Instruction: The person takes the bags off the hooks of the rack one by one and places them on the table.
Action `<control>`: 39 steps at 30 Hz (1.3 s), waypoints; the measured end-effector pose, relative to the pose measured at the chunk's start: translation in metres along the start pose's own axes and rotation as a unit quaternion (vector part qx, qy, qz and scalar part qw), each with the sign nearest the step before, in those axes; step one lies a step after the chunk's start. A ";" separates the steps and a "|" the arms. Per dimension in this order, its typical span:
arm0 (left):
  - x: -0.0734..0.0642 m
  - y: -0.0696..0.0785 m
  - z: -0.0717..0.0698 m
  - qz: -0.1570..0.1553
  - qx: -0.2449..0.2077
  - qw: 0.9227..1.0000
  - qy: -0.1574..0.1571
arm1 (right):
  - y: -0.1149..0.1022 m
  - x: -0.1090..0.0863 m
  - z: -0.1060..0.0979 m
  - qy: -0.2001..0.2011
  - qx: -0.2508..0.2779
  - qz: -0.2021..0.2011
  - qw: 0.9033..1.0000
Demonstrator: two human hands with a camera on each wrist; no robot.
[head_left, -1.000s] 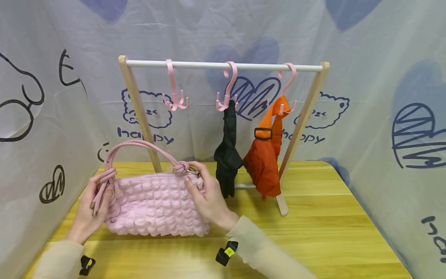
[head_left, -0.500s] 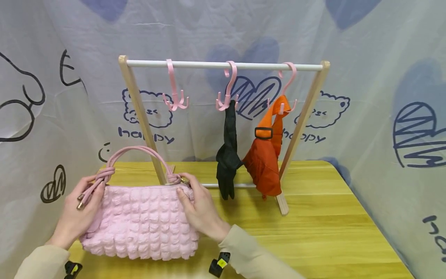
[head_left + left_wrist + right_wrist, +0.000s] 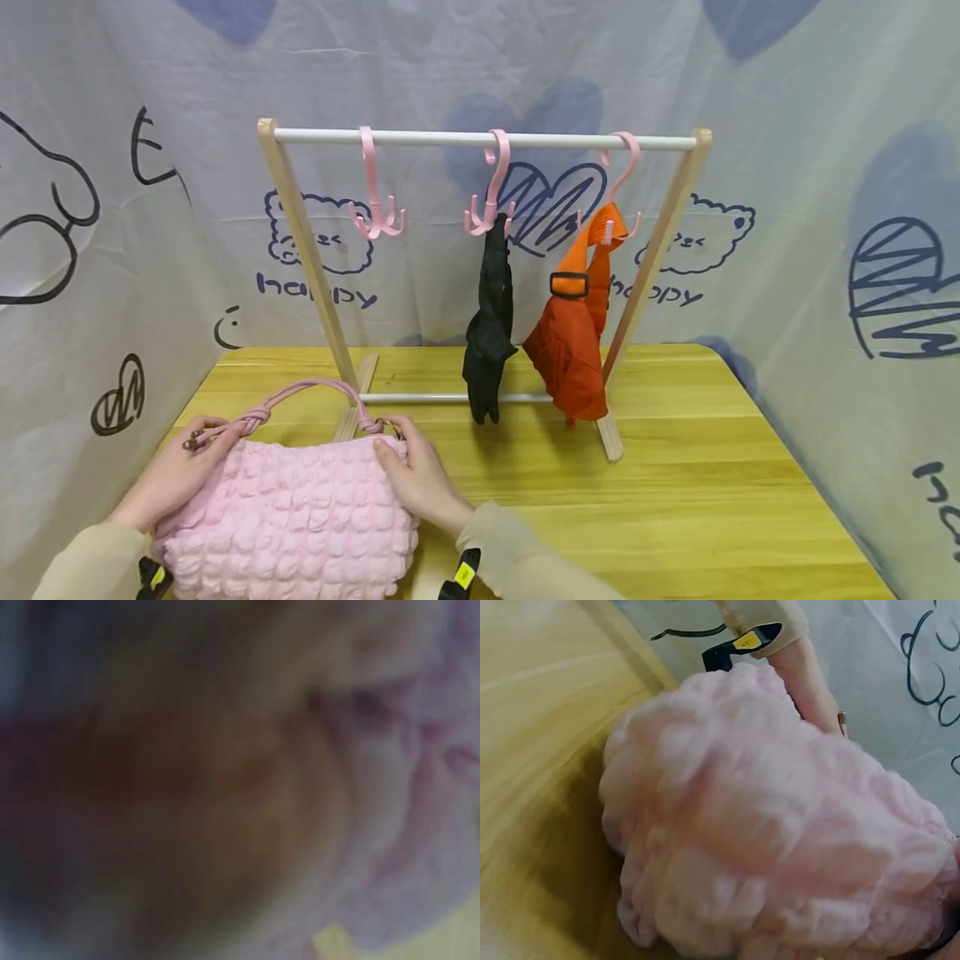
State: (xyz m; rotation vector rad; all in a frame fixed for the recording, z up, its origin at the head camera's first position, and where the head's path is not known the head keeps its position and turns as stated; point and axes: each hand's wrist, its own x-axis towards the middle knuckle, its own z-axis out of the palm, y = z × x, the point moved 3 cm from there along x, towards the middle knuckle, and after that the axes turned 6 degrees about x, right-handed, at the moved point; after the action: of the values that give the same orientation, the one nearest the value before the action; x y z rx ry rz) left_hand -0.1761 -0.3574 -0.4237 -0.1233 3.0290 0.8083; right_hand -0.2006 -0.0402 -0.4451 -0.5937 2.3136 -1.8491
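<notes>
Gripping the pink handbag [image 3: 288, 517] by its top corners, the left hand [image 3: 176, 471] and right hand [image 3: 420, 475] hold it at lower left of the frame; right of centre, an orange bag [image 3: 573, 358] hangs on a rack [image 3: 427, 138].

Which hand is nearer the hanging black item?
Right. The right hand holds one end of the pink bag, left of the black item; the left hand holds the other end, farther left.

Back cloth [image 3: 420, 83]: "happy" [image 3: 354, 297] at 9 o'clock, second "happy" [image 3: 671, 295] at 3 o'clock, each partly behind a rack post [image 3: 297, 221]. Cut-off "ha" [image 3: 932, 477] near 4 o'clock, right-hand cloth [image 3: 810, 250]. Yellow wrist-unit labels [image 3: 464, 575] too small to read.
</notes>
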 end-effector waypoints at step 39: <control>-0.029 -0.029 0.043 -0.038 0.098 0.990 -0.097 | 0.024 -0.042 0.005 -0.106 -0.153 0.089 0.978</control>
State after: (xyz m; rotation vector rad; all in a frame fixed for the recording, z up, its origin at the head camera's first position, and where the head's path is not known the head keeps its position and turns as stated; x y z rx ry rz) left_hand -0.1460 -0.3594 -0.4748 -0.1475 2.8797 0.4824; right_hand -0.1660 -0.0246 -0.4751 -0.5644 2.4303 -1.2958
